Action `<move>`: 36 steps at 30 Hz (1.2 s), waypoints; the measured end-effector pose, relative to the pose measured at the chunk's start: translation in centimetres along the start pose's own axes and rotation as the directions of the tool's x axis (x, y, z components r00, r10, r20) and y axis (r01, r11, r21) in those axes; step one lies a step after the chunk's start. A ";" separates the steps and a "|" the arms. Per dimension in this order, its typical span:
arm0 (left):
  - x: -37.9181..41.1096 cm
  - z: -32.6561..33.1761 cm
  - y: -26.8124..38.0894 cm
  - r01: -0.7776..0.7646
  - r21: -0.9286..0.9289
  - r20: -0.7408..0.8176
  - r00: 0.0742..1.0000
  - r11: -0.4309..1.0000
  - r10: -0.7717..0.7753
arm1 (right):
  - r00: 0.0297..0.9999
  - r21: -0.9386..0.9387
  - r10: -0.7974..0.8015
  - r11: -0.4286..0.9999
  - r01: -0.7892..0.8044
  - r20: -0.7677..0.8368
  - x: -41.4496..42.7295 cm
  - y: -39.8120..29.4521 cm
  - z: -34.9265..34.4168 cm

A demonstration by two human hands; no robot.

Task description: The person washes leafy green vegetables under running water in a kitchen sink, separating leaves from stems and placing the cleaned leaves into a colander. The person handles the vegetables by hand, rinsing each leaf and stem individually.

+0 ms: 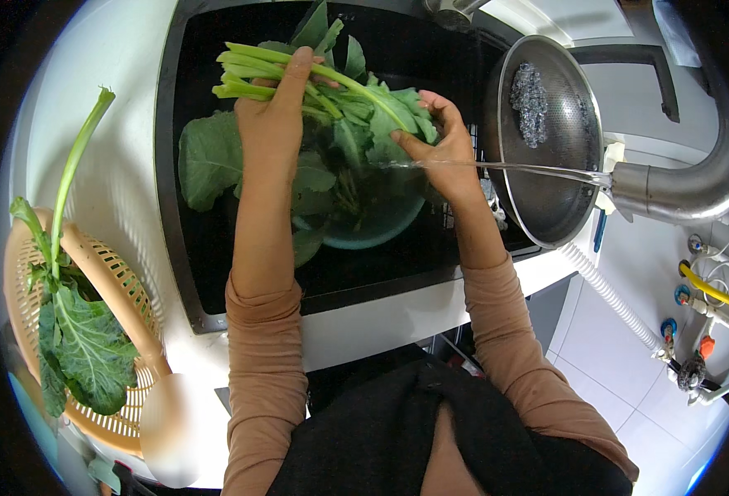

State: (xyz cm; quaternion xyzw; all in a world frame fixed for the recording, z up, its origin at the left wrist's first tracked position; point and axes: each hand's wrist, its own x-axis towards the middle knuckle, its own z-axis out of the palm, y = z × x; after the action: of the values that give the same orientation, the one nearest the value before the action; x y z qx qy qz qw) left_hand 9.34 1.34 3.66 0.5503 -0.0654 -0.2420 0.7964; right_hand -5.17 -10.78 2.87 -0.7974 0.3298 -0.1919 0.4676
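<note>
A bunch of leafy greens lies across both my hands above the black sink. My left hand grips its pale green stems, thumb on top, with the cut ends pointing left. On the leafy end, my right hand has its thumb and fingers around the leaves. Water runs from the metal faucet past my right hand onto the greens. Below them a teal basin holds water and more leaves. Large leaves hang over the basin's left side, partly hidden by my left forearm.
A wok with a steel wool scrubber in it leans at the sink's right edge. On the white counter at left stands a peach plastic basket with a stalk of greens. Pipes and valves show at right.
</note>
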 end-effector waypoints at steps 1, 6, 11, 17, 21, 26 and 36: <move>0.1 -0.1 0.0 -0.005 -0.045 -0.023 1.000 0.999 0.004 | 0.998 -0.002 -0.051 0.999 0.051 -0.027 0.1 0.6 0.1; 0.5 -1.1 -0.4 -0.030 0.115 -0.048 0.998 0.993 0.035 | 0.986 0.155 0.167 0.974 -0.165 0.000 -0.7 0.3 0.4; 0.4 -1.0 -0.4 -0.063 0.196 -0.057 0.996 0.979 0.075 | 0.904 0.135 0.373 0.905 -0.404 0.207 -1.2 0.8 -0.1; 0.5 -1.5 -0.4 -0.055 0.200 -0.025 0.998 0.978 0.062 | 0.854 0.271 0.397 0.828 -0.492 0.336 -2.5 -0.5 -1.4; 0.3 -1.2 0.0 -0.022 0.252 -0.021 0.999 0.967 0.028 | 0.882 0.079 0.424 0.891 -0.446 0.205 -2.5 1.0 -1.7; 0.5 -1.3 -0.2 -0.044 0.268 -0.082 0.994 0.962 0.069 | 0.993 -0.378 0.031 0.926 0.016 0.118 -3.1 0.3 -1.0; -0.5 0.5 -2.6 0.206 0.129 0.472 0.847 0.970 -0.243 | 0.935 -0.218 0.230 0.961 -0.173 0.271 -4.3 -0.1 4.7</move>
State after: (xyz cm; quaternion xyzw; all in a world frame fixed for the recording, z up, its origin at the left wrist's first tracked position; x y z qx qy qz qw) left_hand 7.91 0.36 1.56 0.5047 -0.2068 -0.4609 0.7000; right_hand -5.29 -4.84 0.69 -0.8198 0.3537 0.0103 0.4501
